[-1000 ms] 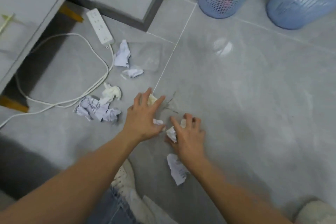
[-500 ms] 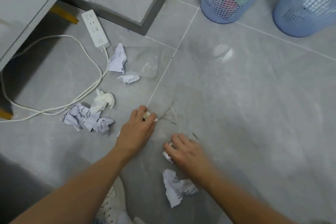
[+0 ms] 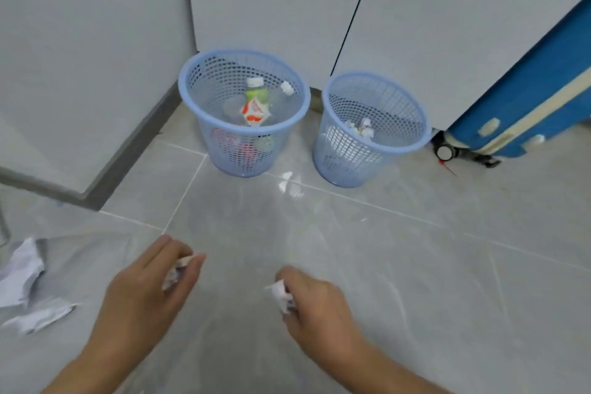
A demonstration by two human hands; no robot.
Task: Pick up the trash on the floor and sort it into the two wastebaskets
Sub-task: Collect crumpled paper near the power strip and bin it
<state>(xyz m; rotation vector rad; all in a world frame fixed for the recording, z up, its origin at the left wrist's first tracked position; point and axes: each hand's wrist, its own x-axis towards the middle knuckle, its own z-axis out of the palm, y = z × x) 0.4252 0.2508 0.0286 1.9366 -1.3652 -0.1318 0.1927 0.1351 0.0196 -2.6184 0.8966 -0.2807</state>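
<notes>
1. The left hand is curled closed around a crumpled scrap of white paper, which shows between thumb and fingers, low over the floor.
2. The right hand is likewise closed on its own paper wad, pinched at the fingertips.
3. Two blue mesh wastebaskets stand ahead against the wall, well apart from both hands: the left basket holds bottles and a carton, the right basket holds crumpled paper.
4. Judged from those contents, both wads belong in the right basket; each hand would do well to travel over that rim before letting go, rather than tossing from a distance.
5. The light paper could catch the rim or drift into the bottle basket just beside it, so a release low inside the opening looks safest.
6. More paper scraps lie on the floor at the far left, not yet collected; a blue suitcase leans at the right.
</notes>
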